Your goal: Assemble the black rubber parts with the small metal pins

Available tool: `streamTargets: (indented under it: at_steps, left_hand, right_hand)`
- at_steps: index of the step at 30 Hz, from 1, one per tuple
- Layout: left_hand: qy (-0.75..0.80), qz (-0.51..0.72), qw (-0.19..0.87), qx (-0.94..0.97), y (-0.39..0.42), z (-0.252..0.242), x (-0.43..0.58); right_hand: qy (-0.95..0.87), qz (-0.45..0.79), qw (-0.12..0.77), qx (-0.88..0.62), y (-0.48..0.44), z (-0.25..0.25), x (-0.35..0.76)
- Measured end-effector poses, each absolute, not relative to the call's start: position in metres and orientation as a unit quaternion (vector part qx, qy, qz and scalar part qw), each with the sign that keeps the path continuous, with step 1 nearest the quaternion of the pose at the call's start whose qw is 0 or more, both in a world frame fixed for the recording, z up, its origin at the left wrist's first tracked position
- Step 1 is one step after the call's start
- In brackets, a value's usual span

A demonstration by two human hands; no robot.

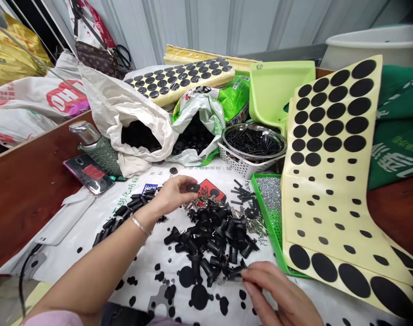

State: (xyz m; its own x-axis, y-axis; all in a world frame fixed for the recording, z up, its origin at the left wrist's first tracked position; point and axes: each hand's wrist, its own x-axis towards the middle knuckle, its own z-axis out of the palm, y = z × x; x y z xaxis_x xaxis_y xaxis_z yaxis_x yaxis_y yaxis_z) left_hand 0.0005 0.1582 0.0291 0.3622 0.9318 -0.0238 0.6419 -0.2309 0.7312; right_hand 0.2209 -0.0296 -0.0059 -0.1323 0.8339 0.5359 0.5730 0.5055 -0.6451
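Observation:
My left hand (172, 194) pinches a small round black cap (193, 187) between thumb and fingers, above the far side of the pile. My right hand (277, 290) is closed at the pile's near edge, its fingertips on a black plastic fitting (238, 272) that is partly hidden. Between the hands lies a heap of black plastic fittings (215, 246) with small metal clips (206, 203) beside it. Black screws (242, 192) lie behind the heap. More black cylindrical pieces (123, 210) stand in a row beyond my left forearm.
A green tray (268, 217) holds small silvery parts, partly under sheets of black round stickers (328, 181). Behind are a steel bowl (253, 128) of screws, a white cloth bag (138, 113) and a green dustpan (277, 86). A phone (87, 174) lies left. Black discs are scattered in front.

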Motion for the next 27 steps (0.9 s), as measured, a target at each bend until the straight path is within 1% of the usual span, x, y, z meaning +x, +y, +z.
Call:
streamTargets:
  at_steps: [2, 4, 8, 16, 23, 25, 27]
  left_hand:
    - [0.468, 0.258, 0.367, 0.761, 0.12, 0.037, -0.002]
    - [0.412, 0.29, 0.363, 0.784, 0.085, 0.041, -0.001]
    - [0.4, 0.27, 0.356, 0.8, 0.041, 0.043, 0.001]
    - [0.388, 0.261, 0.353, 0.811, 0.016, 0.038, -0.01]
    - [0.371, 0.282, 0.335, 0.819, 0.005, 0.04, -0.02]
    - [0.366, 0.288, 0.334, 0.82, 0.003, 0.042, -0.021]
    - [0.361, 0.3, 0.341, 0.815, 0.001, 0.043, -0.022]
  right_hand:
    - [-0.722, 0.158, 0.482, -0.472, -0.028, 0.003, 0.219]
    - [-0.716, 0.159, 0.506, -0.454, -0.025, 0.014, 0.214]
    - [-0.728, 0.16, 0.506, -0.435, -0.017, 0.028, 0.2]
    - [-0.794, 0.113, 0.447, -0.395, -0.018, 0.023, 0.182]
    - [-0.85, 0.041, 0.356, -0.386, -0.019, 0.04, 0.176]
    - [-0.861, 0.022, 0.339, -0.378, -0.019, 0.044, 0.171]
    - [-0.867, 0.03, 0.332, -0.371, -0.019, 0.045, 0.167]
